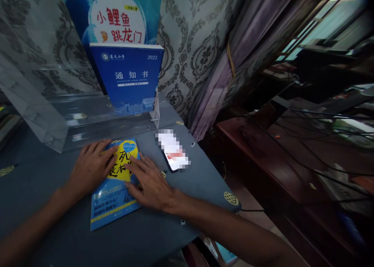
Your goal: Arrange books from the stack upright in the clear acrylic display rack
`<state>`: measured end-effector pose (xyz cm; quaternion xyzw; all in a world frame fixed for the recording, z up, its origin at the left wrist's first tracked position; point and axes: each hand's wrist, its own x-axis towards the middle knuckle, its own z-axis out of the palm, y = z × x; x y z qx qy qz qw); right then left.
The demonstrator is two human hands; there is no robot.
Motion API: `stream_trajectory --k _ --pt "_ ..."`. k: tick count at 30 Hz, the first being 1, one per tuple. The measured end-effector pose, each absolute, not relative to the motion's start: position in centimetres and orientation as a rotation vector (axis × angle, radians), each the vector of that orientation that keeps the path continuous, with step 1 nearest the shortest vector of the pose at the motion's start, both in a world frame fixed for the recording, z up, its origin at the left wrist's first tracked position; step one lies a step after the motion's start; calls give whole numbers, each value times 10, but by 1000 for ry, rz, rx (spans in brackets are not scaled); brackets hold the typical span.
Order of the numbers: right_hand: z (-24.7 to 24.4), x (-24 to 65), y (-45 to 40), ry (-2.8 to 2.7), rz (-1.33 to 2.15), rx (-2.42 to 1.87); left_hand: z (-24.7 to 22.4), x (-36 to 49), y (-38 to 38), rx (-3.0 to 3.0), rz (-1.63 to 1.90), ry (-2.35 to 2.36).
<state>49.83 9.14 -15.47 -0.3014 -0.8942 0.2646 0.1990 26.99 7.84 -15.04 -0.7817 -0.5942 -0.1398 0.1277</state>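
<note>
A blue and yellow book [117, 204] lies closed and flat on the dark table, its cover facing up. My left hand [92, 164] rests over its upper left edge with the fingers stretched out across the cover. From the right side, my right hand [152, 181] lies on the same cover, fingers spread. Both hands hide parts of the cover. Just right of the book is a phone [173, 154] with a bright, pixelated screen. Behind the hands, a clear acrylic rack [55, 127] holds a dark blue book [133, 70] upright, with a larger teal book [117, 14] behind it.
Patterned wallpaper [189, 37] and a purple curtain [216, 76] stand behind the table [43, 220]. Right of the table edge is a dark red desk [257, 162] with loose black cables [304, 142] across it. More books [10, 121] sit at the far left.
</note>
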Motion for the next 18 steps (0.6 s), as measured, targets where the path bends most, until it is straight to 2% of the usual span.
stream_trajectory --k 9,18 --pt "-154 500 89 -2334 813 -680 -151 249 79 -2322 -305 -1648" --pt "-154 495 88 -2417 794 -629 -154 248 80 -2290 -392 -1791"
